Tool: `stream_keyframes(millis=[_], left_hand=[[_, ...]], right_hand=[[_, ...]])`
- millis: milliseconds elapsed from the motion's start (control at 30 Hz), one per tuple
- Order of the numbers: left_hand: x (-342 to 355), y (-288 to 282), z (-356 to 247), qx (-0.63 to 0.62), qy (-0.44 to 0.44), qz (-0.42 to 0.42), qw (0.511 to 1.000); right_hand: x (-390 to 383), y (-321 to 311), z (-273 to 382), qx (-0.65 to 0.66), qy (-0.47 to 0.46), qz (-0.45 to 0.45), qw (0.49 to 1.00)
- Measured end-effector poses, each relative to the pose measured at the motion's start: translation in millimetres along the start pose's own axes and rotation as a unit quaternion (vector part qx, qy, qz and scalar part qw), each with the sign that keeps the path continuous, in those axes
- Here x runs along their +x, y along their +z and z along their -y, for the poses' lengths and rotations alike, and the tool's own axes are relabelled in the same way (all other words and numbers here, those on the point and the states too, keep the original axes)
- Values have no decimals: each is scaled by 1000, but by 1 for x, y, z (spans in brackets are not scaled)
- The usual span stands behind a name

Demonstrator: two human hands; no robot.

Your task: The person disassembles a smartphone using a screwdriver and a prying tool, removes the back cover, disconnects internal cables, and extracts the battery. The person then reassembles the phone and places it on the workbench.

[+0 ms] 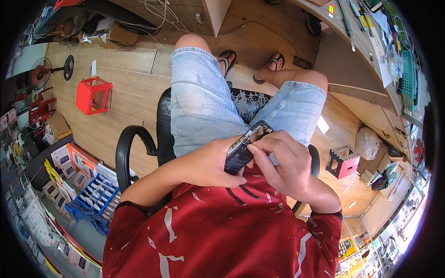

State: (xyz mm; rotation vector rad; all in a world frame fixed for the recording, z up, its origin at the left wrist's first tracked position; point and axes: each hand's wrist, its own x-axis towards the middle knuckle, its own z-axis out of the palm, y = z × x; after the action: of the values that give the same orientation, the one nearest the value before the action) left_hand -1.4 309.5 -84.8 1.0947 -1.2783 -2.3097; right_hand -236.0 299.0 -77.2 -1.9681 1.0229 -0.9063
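Observation:
An opened smartphone (237,159), its black battery and inner boards bare, is held tilted above my lap. My left hand (206,163) wraps round its left side and lower end, with the thumb along the battery's bottom edge. My right hand (288,164) reaches over from the other side. Its thumb and forefinger are pinched together at the phone's right edge, close to the circuit board. Whatever small part lies between those fingertips is hidden.
I sit in a black armchair, its left armrest (124,155) beside me. A red stool (94,96) stands to the left, a pink-and-black stool (344,161) to the right. A blue compartment tray (97,194) lies lower left. A workbench (340,39) with tools runs along the upper right.

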Motion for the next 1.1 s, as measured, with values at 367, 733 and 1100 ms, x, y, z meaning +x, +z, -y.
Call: stream_keyframes(millis=[367, 733, 1100], left_hand=[[1, -1, 3, -7, 5, 13, 1000], [4, -2, 5, -8, 18, 14, 1000], [3, -1, 11, -28, 32, 22, 999]], right_hand=[[2, -4, 2, -2, 7, 17, 1000], [15, -17, 10, -30, -8, 81, 996], [12, -14, 9, -29, -12, 64, 997]])
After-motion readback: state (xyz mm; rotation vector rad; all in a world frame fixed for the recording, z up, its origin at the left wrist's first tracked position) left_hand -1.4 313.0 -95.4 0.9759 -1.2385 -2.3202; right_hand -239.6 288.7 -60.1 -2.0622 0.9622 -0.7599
